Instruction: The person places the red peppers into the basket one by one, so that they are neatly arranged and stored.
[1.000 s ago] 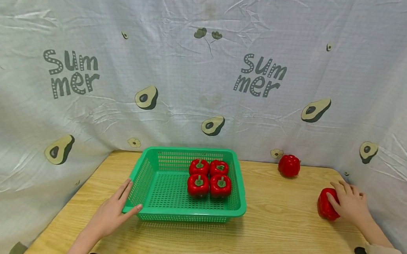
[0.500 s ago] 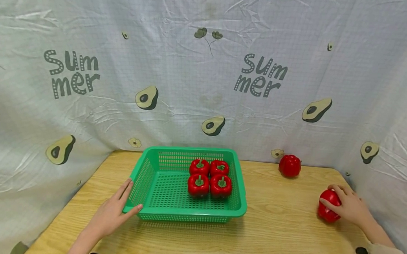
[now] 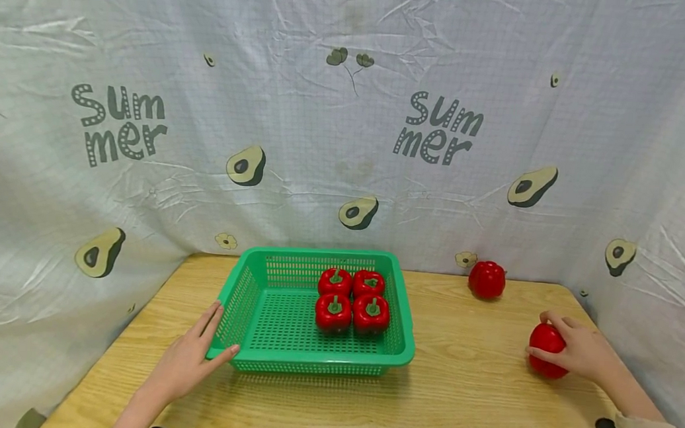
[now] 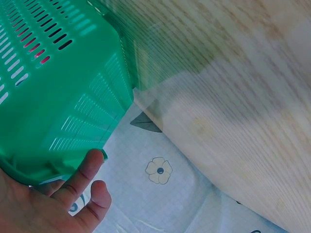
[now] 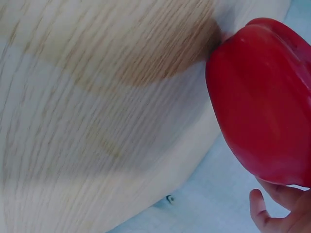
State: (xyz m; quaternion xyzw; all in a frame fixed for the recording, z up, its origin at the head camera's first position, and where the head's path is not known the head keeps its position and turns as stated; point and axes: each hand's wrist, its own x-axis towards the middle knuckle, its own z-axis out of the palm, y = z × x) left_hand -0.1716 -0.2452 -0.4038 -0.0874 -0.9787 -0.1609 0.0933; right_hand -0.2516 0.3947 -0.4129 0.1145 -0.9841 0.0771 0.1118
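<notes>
At the right of the table, my right hand (image 3: 586, 350) grips a red bell pepper (image 3: 549, 351), thumb across its near side and fingers over its far side. In the right wrist view this pepper (image 5: 262, 102) fills the right part, with fingers (image 5: 279, 194) at its lower end. My left hand (image 3: 183, 361) rests on the left front corner of a green slotted basket (image 3: 314, 356), its fingers fairly straight and its thumb on the front rim. The left wrist view has the fingers (image 4: 80, 177) along the basket's edge. Several red bell peppers (image 3: 333, 313) stand stem up in the basket's right half.
Another red bell pepper (image 3: 487, 280) lies near the back of the wooden table (image 3: 455, 394), right of the basket. A printed white cloth (image 3: 312, 139) hangs behind the table and along both sides.
My right hand has turned the pepper and shifted it slightly left and nearer, its thumb now across the near side. The left hand, basket and other peppers stay as they were.
</notes>
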